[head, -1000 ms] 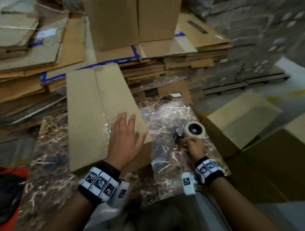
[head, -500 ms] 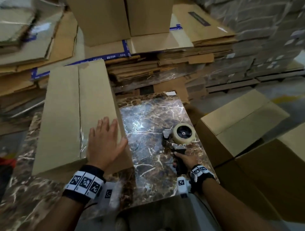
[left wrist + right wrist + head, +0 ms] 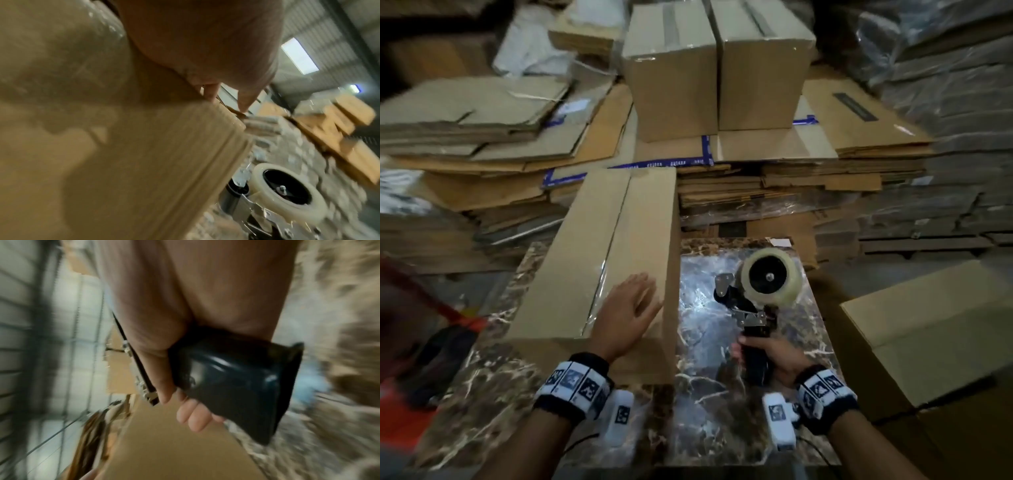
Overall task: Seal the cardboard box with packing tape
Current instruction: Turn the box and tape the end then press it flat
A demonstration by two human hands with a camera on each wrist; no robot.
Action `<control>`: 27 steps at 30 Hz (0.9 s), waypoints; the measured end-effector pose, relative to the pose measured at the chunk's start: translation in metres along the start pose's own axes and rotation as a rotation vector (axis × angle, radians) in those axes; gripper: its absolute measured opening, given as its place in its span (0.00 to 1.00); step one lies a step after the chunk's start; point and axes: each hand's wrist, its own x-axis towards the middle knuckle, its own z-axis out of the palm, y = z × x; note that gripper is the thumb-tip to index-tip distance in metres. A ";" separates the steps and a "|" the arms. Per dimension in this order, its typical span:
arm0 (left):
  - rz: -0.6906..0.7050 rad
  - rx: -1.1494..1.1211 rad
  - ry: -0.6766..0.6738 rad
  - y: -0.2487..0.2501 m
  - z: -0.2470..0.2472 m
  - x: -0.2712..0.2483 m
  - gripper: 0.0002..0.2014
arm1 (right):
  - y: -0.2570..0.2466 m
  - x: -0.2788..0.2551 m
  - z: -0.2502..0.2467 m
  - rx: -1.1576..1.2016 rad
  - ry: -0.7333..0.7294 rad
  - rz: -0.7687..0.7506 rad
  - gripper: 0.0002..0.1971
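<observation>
A long brown cardboard box [image 3: 585, 260] lies on the marble table [image 3: 709, 421], flaps closed, with clear tape along the near part of its centre seam. My left hand [image 3: 625, 315] rests flat with straight fingers on the box's near right top; the left wrist view shows the box [image 3: 133, 162] under the palm. My right hand [image 3: 767, 356] grips the black handle of a tape dispenser [image 3: 756, 294], raised above the table right of the box. In the right wrist view the fingers [image 3: 193, 415] curl round the handle [image 3: 236, 382]. The clear tape roll [image 3: 287, 191] also shows beside the box.
Stacks of flattened cardboard [image 3: 482, 137] fill the space behind the table. Two sealed boxes [image 3: 715, 65] stand on that stack. More boxes [image 3: 935, 329] sit low on the right. An orange object [image 3: 400, 421] lies at the left edge.
My right hand has lifted the tape dispenser off the table and brought it nearer, upright. The left hand stays flat on the box while the view has shifted.
</observation>
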 end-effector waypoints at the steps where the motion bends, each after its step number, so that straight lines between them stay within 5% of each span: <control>1: -0.059 -0.178 0.061 0.001 -0.005 0.001 0.23 | -0.011 -0.007 0.011 -0.082 -0.026 -0.088 0.03; 5: -0.389 -0.761 0.282 0.009 -0.032 0.006 0.06 | -0.058 -0.033 0.059 -0.410 -0.111 -0.295 0.05; 8: -0.590 -1.278 0.057 0.015 -0.049 0.007 0.10 | -0.080 -0.048 0.098 -0.655 -0.138 -0.373 0.05; 12: -0.567 -1.665 -0.230 0.006 -0.074 -0.004 0.17 | -0.082 -0.050 0.146 -0.796 -0.195 -0.375 0.05; 18: -0.514 -1.822 -0.279 -0.024 -0.091 -0.025 0.13 | -0.069 -0.042 0.188 -0.809 -0.230 -0.327 0.07; 27: -0.577 -1.891 0.014 -0.082 -0.105 -0.039 0.14 | -0.056 -0.029 0.240 -0.882 -0.273 -0.279 0.08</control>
